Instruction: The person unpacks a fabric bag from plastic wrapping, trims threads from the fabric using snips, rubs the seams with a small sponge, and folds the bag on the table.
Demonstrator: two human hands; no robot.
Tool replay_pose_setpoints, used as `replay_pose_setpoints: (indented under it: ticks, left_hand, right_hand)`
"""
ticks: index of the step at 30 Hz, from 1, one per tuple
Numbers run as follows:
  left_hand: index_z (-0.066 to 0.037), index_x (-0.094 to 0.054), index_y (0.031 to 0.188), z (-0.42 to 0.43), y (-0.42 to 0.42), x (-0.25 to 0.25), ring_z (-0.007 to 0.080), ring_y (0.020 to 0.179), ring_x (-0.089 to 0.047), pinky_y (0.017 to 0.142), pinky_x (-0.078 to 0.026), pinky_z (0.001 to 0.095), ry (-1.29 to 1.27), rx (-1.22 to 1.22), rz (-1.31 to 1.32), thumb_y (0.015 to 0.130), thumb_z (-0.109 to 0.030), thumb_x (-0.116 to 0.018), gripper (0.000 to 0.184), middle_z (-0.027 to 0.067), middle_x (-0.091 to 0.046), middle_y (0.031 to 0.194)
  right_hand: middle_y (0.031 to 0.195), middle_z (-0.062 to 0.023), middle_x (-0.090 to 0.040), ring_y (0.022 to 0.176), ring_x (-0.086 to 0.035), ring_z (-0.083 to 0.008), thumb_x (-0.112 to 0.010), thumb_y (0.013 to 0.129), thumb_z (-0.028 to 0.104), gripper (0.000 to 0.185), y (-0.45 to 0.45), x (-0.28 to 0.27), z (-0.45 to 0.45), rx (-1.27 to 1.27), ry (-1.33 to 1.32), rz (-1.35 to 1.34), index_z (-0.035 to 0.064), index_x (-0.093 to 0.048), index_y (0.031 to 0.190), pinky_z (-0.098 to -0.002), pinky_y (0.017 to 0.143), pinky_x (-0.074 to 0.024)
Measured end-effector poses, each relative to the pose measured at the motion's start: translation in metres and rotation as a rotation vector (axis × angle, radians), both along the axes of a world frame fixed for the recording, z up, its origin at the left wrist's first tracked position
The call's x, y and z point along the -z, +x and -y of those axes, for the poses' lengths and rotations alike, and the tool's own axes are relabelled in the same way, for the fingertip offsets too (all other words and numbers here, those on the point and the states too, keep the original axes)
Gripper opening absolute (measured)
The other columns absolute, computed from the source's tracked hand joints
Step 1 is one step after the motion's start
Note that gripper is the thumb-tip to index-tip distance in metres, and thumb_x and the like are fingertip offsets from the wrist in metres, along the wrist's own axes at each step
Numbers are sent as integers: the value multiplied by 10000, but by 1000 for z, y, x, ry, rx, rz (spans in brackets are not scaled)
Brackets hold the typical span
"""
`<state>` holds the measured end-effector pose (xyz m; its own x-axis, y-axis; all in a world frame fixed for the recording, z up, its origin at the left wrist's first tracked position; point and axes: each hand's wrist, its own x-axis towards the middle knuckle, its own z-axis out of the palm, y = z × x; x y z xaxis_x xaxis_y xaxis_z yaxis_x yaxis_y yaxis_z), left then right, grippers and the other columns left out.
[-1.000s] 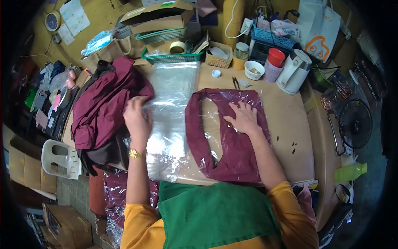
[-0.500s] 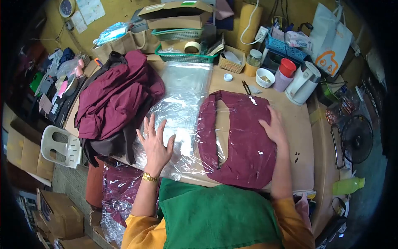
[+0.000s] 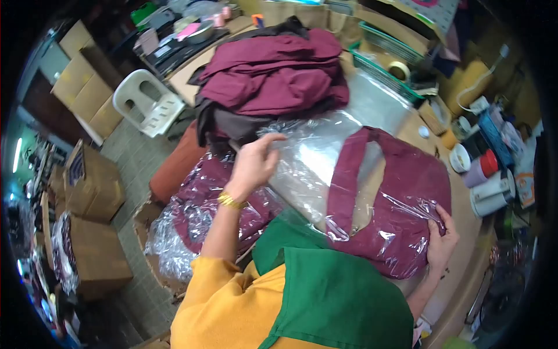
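Note:
A maroon cloth bag [image 3: 407, 192] with a long opening lies on the table inside clear plastic. At its right edge, my right hand [image 3: 443, 238] is closed on the wrapped bag, and the plastic creases toward the fingers. My left hand [image 3: 256, 163] is over the table's left edge beside the clear plastic sleeves [image 3: 314, 154]. Its thumb and forefinger are apart with nothing visible between them; the other fingers are partly hidden. Beyond that hand is a heap of maroon cloth [image 3: 273, 75] with dark fabric under it. Below it are plastic-wrapped maroon pieces [image 3: 203, 198] in a carton.
A white plastic chair [image 3: 145, 104] and cardboard boxes [image 3: 93, 180] stand on the floor at left. Green baskets [image 3: 386, 72] with a tape roll [image 3: 399, 71] are at the back. A white bowl [image 3: 460, 158], a red-lidded container [image 3: 483, 166] and a kettle [image 3: 493, 195] stand at right.
The view has swung left. My left hand has left its spread position on the plastic and drawn in to the table edge. My right hand has closed on the wrapped bag's right edge.

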<state>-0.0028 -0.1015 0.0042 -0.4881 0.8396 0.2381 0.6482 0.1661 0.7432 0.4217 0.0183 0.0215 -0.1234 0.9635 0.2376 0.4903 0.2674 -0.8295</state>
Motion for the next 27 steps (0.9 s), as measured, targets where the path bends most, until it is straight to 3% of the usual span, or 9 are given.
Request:
replay_pose_setpoints:
  ticks: [3,5,10,12,15,17,20,23,27]
  left_hand:
    - [-52,-677,1112,112,-57,-5,153,617,-595,606,-482,306,-28,-330,-101,802,-57,-565,330,89,-664,759]
    - [-37,-669,1098,199,-85,2,205,948,-657,849,-490,328,16,-516,-87,788,-55,-579,323,147,-700,1016]
    - [-39,-647,1164,343,-78,17,342,1097,-612,941,-479,407,-487,-1029,-155,806,-96,-631,363,173,-654,1186]
    - [-84,-597,1264,362,-87,51,385,1233,-500,957,-463,481,-726,-1470,-686,811,-186,-698,475,201,-511,1379]
    - [-129,-552,1342,300,-110,72,415,1370,-341,1066,-341,556,-377,-1102,-472,777,-263,-754,615,224,-352,1489]
    - [-161,-450,1439,226,-115,121,474,1412,-250,1086,-253,641,-379,-839,-512,792,-400,-737,746,250,-237,1552]
    - [-284,-241,1547,157,-129,211,480,1471,21,1047,-115,770,-563,-585,-327,781,-623,-673,943,208,2,1623]
    - [-326,-192,1555,125,-139,248,457,1476,-10,1038,-121,782,-684,-571,-281,755,-691,-648,991,175,7,1627]
    - [-314,-187,1557,122,-152,290,451,1476,-18,1035,-102,789,-714,-548,-309,748,-733,-614,1006,175,-1,1625]
  right_hand:
    - [1066,-136,-696,865,-658,-182,-684,790,-80,358,-81,-42,31,-357,304,32,9,-689,1137,-298,764,-526]
    - [974,-139,-712,760,-666,-241,-741,742,-93,411,-145,-51,47,-683,585,11,38,-703,1130,-305,682,-538]
    - [938,-162,-659,726,-662,-299,-688,821,-8,352,-296,1,75,-1124,509,-145,35,-654,1169,-360,619,-543]
    - [1000,-180,-672,870,-675,-336,-677,836,-11,307,-352,54,85,-1165,387,-137,18,-666,1142,-370,757,-543]
    - [1123,-206,-593,855,-632,-383,-642,836,6,362,-409,150,87,-1172,297,140,3,-596,1195,-440,747,-527]
    - [1356,-239,-435,993,-586,-407,-657,820,64,486,-422,184,92,-1151,208,661,33,-522,1285,-486,797,-511]
    - [1577,-199,-187,1420,-208,-449,-707,817,338,690,-402,180,108,-1314,460,876,144,-444,1425,-627,1077,-281]
    - [1619,-159,-114,1478,-59,-439,-555,897,566,703,-391,217,119,-1530,222,1153,288,-342,1507,-712,1113,-106]
    - [1635,-121,-61,1492,-17,-403,-402,954,613,684,-391,259,107,-1605,53,1299,337,-207,1549,-705,1121,-72]
